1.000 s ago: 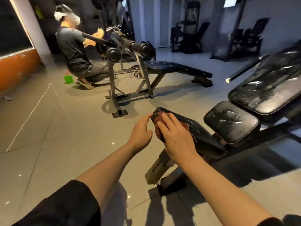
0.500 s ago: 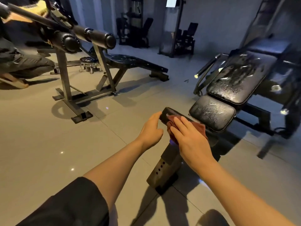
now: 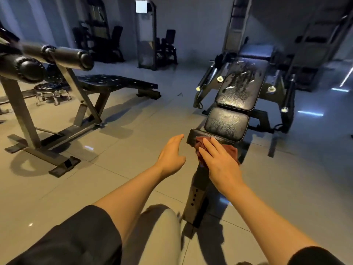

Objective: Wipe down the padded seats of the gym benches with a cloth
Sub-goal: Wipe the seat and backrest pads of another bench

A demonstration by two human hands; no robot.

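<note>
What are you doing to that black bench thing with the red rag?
A person is cleaning a gym bench. Their right hand presses a reddish cloth flat on the low front pad. The left hand hovers open beside that pad, touching nothing. The seat pad and the long back pad beyond look wet or streaky.

Left hand (image 3: 172, 155): my fingers have come off the pad's end (image 3: 193, 137), now open beside it at 9 o'clock.
View: my head has swung right; the bench (image 3: 236, 88) now lies toward 12 o'clock.
</note>
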